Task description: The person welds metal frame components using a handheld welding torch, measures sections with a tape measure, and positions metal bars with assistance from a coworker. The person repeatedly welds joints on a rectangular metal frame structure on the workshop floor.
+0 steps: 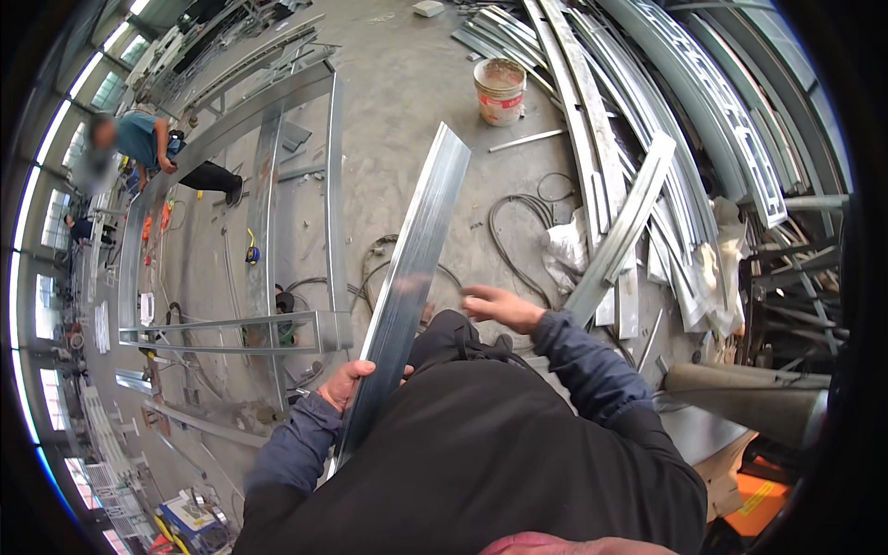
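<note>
My left fingers (363, 368) clasp the grey metal channel (393, 319) near its lower end, thumb on its near edge. From there its long axis rises away from my body, leaning rightward, so most of its length lies beyond the grip. My right fingers (481, 298) are loosely extended and empty, just right of the channel's middle (they're blurred, so whether a fingertip touches it I can't tell). The left hand has the thing; the right is merely beside it.

Beyond my right fingers a coiled cable (518, 231) lies on the floor, with a bucket (500, 97) farther out; rightward, a leaning metal piece (629, 222) crowds that side. Left of my left fingers stands a large metal frame (336, 185), a co-worker (139, 139) bending at its far side.
</note>
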Tool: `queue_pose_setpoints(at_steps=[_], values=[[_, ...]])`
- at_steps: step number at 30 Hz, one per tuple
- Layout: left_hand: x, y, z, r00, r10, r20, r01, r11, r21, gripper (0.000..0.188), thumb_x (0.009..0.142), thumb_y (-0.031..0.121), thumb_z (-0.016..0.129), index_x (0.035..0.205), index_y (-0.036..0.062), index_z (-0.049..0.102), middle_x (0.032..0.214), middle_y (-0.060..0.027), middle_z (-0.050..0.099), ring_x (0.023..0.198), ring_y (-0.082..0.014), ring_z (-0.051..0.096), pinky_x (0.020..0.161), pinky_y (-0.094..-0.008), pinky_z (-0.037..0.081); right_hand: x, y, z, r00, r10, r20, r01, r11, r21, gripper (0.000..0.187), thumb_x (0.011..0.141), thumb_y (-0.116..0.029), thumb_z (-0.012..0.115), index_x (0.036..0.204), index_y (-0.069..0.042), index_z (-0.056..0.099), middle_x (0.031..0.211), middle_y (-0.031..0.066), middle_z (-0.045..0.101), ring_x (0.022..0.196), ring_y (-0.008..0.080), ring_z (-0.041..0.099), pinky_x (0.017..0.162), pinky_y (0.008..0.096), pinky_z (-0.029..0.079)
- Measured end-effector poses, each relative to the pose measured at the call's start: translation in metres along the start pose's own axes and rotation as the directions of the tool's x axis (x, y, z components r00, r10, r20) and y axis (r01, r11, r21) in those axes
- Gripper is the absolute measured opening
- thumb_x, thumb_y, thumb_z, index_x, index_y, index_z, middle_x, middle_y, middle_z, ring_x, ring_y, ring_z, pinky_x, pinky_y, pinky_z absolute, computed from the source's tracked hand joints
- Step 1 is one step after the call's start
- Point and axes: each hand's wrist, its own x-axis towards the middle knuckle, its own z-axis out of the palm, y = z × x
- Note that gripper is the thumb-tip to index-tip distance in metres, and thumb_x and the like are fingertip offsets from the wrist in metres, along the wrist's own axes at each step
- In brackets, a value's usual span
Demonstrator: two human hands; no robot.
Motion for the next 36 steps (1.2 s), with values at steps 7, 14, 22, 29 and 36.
queue_pose_setpoints(at_steps=[7, 14, 22, 29, 36], values=[[0.073, 0.079, -0.007, 0.997, 0.068, 0.023, -0.066, 0.994, -0.083, 0.073, 0.094, 0.032, 0.068, 0.153, -0.005, 0.046, 0.149, -0.0211, 0.059, 0.131, -0.0306, 0.064, 0.116, -0.0444, 0.049, 0.142, -0.06, -0.017, 0.963, 0.061, 0.263, -0.167, 0.9, 0.404, 0.069, 0.098, -0.051, 0.073, 0.151, -0.011, 0.052, 0.135, 0.0081, 0.064, 0.113, 0.0219, 0.066, 0.099, 0.0387, 0.055], [0.155, 0.229, -0.046, 0.999, 0.043, 0.028, -0.041, 0.998, -0.056, 0.061, 0.11, 0.04, 0.053, 0.152, -0.004, 0.048, 0.142, -0.0187, 0.065, 0.129, -0.0278, 0.065, 0.113, -0.0422, 0.051, 0.268, -0.144, -0.105, 0.964, 0.236, 0.125, -0.261, 0.935, 0.242, 0.07, 0.095, -0.051, 0.076, 0.142, -0.003, 0.059, 0.114, 0.0095, 0.073, 0.091, 0.0238, 0.069, 0.078, 0.0363, 0.059], [0.197, 0.412, 0.016, 0.682, 0.604, -0.413, 0.051, 0.523, 0.851, 0.069, 0.106, 0.051, 0.056, 0.145, -0.0057, 0.052, 0.135, -0.0194, 0.067, 0.124, -0.0317, 0.065, 0.104, -0.0431, 0.051, 0.41, -0.249, -0.139, 0.964, 0.13, -0.234, -0.06, 0.957, 0.285, 0.035, 0.098, -0.039, 0.072, 0.106, -0.005, 0.068, 0.085, 0.004, 0.069, 0.061, 0.0149, 0.059, 0.048, 0.0299, 0.045], [0.253, 0.487, 0.041, 0.434, 0.852, -0.292, 0.308, 0.164, 0.937, 0.123, 0.075, 0.074, 0.078, 0.162, 0.0014, 0.031, 0.138, -0.0342, 0.055, 0.127, -0.0501, 0.057, 0.107, -0.0526, 0.047, 0.508, -0.319, -0.199, 0.935, 0.164, -0.313, -0.123, 0.982, 0.147, 0.037, 0.096, -0.044, 0.073, 0.099, -0.008, 0.066, 0.075, 0.0013, 0.061, 0.054, 0.0142, 0.053, 0.046, 0.0303, 0.042], [0.312, 0.561, 0.039, 0.411, 0.844, -0.345, 0.262, 0.253, 0.931, 0.128, 0.066, 0.069, 0.083, 0.166, 0.0098, 0.028, 0.131, -0.032, 0.057, 0.117, -0.0508, 0.062, 0.1, -0.0544, 0.05, 0.579, -0.373, -0.264, 0.934, 0.287, -0.214, -0.274, 0.958, 0.088, 0.028, 0.102, -0.043, 0.065, 0.093, -0.017, 0.066, 0.069, -0.0032, 0.06, 0.055, 0.0136, 0.053, 0.05, 0.0302, 0.041]])
